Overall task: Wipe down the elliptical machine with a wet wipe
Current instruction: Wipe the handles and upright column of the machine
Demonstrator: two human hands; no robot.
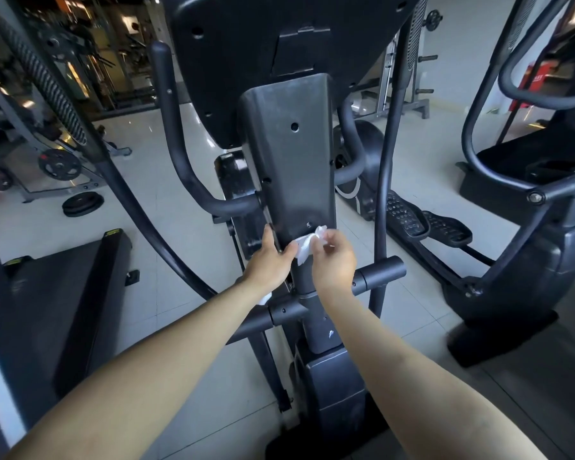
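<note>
Our two bare forearms reach up from the bottom edge and meet low on the machine's front. Between the hands sits the wet wipe point(305, 248), a crumpled white wad held against the lower edge of the centre column of the elliptical machine point(289, 154). Our right hand point(334, 260) pinches the wipe's upper end between thumb and curled fingers. Our left hand point(269, 260) lays its thumb up along the column's side, with its fingertips at the wipe's left end. Whether it grips or only steadies, we cannot tell. A scrap of white shows under its wrist that we cannot identify.

We judge the step in hand to be readying the wipe for the column, whose dark cover looks dusty and streaked higher up. To do it well, we should open out a clean face and lay it flat under the fingers rather than bunched. Then we should stroke in long overlapping passes from the top down, work round the screw holes, and refold once the face greys.

Just below the hands runs the crossbar point(379, 275). A curved handlebar point(186, 167) stands to the left and the foot pedals point(409, 217) lie to the right. Farther out, on the tiled floor point(180, 210), are a treadmill point(63, 287) to the left, weight plates point(82, 204) beyond it, and a neighbouring machine point(512, 260) to the right.
</note>
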